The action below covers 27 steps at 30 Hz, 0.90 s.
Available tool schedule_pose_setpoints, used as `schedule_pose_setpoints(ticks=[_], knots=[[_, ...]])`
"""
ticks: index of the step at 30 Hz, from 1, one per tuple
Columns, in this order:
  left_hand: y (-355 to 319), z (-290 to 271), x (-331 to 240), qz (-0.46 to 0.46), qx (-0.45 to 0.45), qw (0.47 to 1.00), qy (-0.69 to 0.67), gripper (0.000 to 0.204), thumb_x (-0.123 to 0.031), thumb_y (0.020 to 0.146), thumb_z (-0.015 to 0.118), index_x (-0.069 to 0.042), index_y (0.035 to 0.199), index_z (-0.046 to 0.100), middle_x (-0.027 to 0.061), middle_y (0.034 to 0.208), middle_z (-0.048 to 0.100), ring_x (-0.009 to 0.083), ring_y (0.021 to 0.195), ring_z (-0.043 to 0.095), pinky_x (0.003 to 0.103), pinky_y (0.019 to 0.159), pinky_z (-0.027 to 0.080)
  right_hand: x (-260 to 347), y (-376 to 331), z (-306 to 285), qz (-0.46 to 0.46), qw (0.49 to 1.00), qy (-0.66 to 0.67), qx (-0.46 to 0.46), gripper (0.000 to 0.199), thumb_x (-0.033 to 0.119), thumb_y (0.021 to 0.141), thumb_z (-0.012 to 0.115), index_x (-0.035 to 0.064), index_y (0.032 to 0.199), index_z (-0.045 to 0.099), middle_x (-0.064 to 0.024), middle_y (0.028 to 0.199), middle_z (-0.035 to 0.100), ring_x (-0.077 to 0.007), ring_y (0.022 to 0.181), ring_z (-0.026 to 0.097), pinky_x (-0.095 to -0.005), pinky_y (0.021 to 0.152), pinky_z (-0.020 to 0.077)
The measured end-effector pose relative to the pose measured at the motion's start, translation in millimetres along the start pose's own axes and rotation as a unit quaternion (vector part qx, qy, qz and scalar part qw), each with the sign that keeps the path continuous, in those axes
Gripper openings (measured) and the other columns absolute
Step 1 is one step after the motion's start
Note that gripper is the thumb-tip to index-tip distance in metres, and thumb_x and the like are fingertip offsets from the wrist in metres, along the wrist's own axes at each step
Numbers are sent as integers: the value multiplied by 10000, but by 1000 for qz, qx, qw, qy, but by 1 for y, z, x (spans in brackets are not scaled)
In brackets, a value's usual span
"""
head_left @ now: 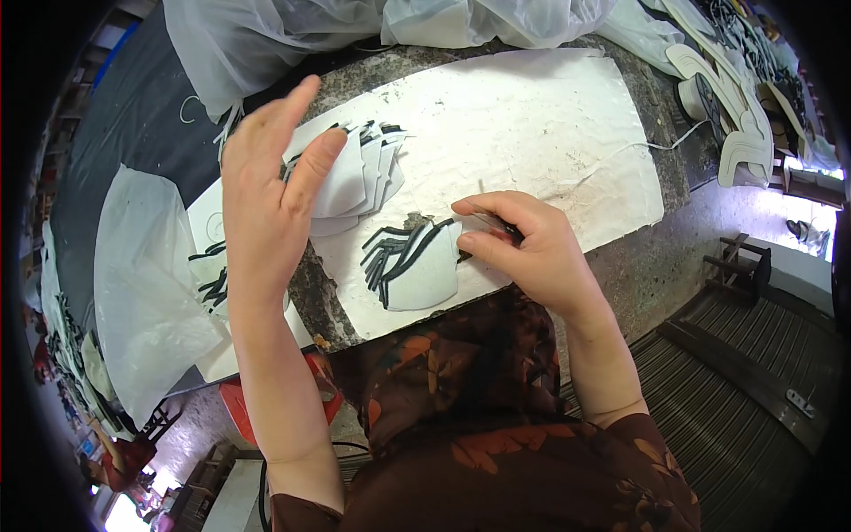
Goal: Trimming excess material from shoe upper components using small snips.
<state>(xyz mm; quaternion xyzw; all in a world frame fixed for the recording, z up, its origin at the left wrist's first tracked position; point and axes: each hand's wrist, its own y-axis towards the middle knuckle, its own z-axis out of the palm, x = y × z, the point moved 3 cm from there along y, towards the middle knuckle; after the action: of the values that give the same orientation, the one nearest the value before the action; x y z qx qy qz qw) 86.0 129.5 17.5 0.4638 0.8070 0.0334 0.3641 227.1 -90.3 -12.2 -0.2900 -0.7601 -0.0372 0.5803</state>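
Observation:
My left hand [270, 182] is raised over the left part of the white sheet, fingers stretched out and thumb apart, holding nothing. Partly behind it lies a fanned stack of light grey cut pieces [341, 191] with black strips along their ends. A single light grey piece with black curved strips [430, 273] lies flat near the sheet's front edge. At that piece's right edge, my right hand [536, 244] is closed around a small tool with a dark handle [511, 232]. Most of the tool is hidden by the fingers, so its kind is unclear.
The white sheet [550, 115] covers a worn, dark-edged table. Clear plastic bags [146, 293] lie at the left and along the far side. More black-striped pieces [211, 282] sit left of my forearm. A thread spool [698, 97] and pale curved parts [745, 155] are at the right.

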Motion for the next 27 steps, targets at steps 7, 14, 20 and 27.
schedule_pose_setpoints(ticks=[7,14,20,27], knots=[[-75,0,-39,-238,144,914,-295,248,-108,945,746,-24,1179,750,48,910,679,131,852,625,258,780,487,11,-11,6,-130,989,-76,11,334,60,844,754,72,1177,739,-78,924,689,-198,762,654,-323,723,526],[-100,15,-55,-390,134,712,-568,340,-38,973,720,25,1304,674,21,1036,647,69,916,612,211,837,491,29,-30,20,-232,948,-155,152,276,91,790,757,151,1052,694,-36,844,585,-282,745,653,-397,613,520],[-108,21,-54,-442,202,642,-592,218,-36,972,724,10,1182,694,1,945,673,56,834,626,193,751,496,31,-37,28,-275,937,-152,150,240,106,818,753,153,1041,676,-45,837,584,-285,730,647,-402,585,507],[-140,28,-53,-433,94,633,-635,73,-38,969,737,-14,1012,683,12,874,691,55,781,619,184,721,486,29,-43,34,-153,980,12,123,227,42,863,758,88,1073,685,-88,910,656,-301,793,684,-374,669,540]])
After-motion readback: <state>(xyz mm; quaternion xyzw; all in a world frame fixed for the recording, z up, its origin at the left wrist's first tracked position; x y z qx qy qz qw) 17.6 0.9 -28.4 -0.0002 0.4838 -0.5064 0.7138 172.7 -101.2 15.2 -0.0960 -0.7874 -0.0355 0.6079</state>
